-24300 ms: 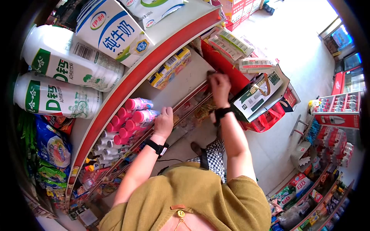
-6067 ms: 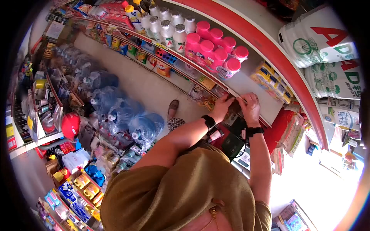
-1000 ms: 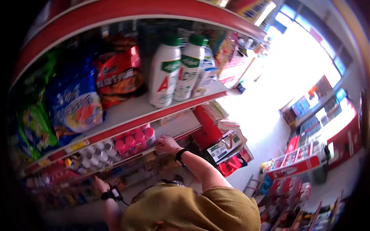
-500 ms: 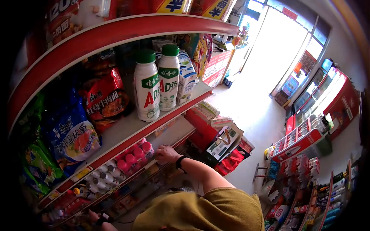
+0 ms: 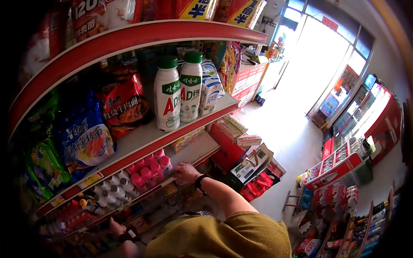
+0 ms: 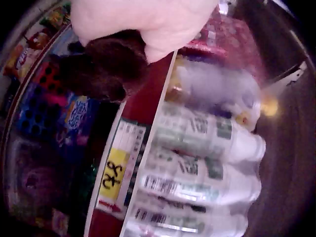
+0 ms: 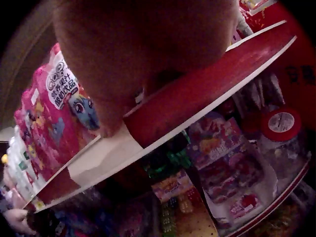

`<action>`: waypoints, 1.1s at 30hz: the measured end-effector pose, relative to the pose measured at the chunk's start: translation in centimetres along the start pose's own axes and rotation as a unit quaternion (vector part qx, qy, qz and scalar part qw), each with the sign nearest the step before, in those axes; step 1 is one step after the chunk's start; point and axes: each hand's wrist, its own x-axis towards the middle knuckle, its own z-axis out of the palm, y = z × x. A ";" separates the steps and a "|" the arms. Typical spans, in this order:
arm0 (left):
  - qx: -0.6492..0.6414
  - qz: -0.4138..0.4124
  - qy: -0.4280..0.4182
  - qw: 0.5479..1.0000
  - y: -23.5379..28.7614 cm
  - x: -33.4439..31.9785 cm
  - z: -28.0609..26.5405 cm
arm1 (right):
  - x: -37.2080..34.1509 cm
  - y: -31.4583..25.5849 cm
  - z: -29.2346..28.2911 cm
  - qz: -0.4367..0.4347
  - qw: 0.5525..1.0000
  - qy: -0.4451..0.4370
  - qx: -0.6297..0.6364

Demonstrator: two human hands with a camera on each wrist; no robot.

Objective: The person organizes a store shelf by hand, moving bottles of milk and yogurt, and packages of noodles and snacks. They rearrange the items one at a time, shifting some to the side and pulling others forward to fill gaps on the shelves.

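My left hand (image 5: 117, 227) is low at the left of the head view, by the lower shelf's front edge. In the left wrist view its fingers hold a dark brown cloth (image 6: 111, 66) against the red shelf edge (image 6: 155, 84), just past a yellow price tag (image 6: 114, 175). White bottles (image 6: 197, 180) stand right behind that edge. My right hand (image 5: 187, 172) rests on the same shelf's edge, beside pink bottles (image 5: 150, 172). In the right wrist view a fingertip touches the pale part of the edge strip (image 7: 106, 153), near a pink drink pack (image 7: 52, 106); the other fingers are mostly hidden.
Above, a shelf holds two large white bottles (image 5: 167, 96), noodle bags (image 5: 84, 142) and milk cartons (image 5: 211, 96). Cartons and a red bag (image 5: 258, 185) stand at the shelf's end. Packaged goods (image 7: 227, 163) fill the level below. A bright doorway lies beyond.
About six seconds ago both hands were together at the shelf edge; now they are apart, the left farther along. Since half a second ago the left hand has risen slightly; the right stays put.
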 end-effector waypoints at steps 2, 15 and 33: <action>-0.241 -0.090 -0.036 0.966 1.8 -0.4 -0.6 | 0.0 -0.4 -0.2 0.012 1.000 0.000 -0.001; -0.514 -0.235 -0.030 0.824 -2.7 2.7 -10.8 | 0.2 0.0 -0.2 0.032 0.999 -0.019 0.004; -0.637 -0.147 0.040 0.756 10.8 -7.3 -0.1 | 0.8 0.1 -0.1 0.032 0.995 -0.047 0.077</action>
